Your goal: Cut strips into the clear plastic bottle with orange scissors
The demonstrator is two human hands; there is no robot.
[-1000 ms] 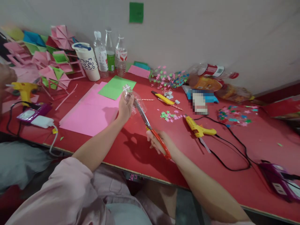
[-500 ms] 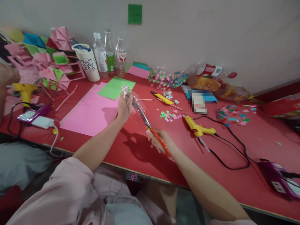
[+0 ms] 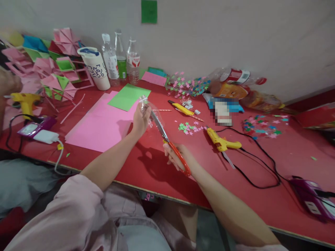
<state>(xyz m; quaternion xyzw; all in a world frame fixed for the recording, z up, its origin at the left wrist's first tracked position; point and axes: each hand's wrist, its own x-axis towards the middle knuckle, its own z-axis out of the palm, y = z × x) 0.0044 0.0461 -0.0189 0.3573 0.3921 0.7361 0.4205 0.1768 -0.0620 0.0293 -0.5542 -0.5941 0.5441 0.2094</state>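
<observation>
My left hand (image 3: 141,119) is closed around a piece of clear plastic bottle (image 3: 143,99), its neck pointing up and away from me. In my right hand (image 3: 178,156) are scissors (image 3: 179,158) with red handles, fingers wrapped round the grips. The blades reach up and left to the plastic beside my left fingers; whether they are parted is hard to make out. Under my left forearm lie pink paper sheets (image 3: 96,123), with a green sheet (image 3: 129,97) on top of them.
Right of my hands are small paper stars (image 3: 190,129), a yellow cutter knife (image 3: 183,108) and a yellow glue gun (image 3: 222,141) with a black cord. Upright bottles (image 3: 133,62) and a white tumbler (image 3: 95,68) stand by the wall. Another person's hand (image 3: 9,82) is at far left.
My left hand and the bottle piece have shifted slightly right, and the plastic has turned a little. The right hand stays about where it was, still holding the scissors.
</observation>
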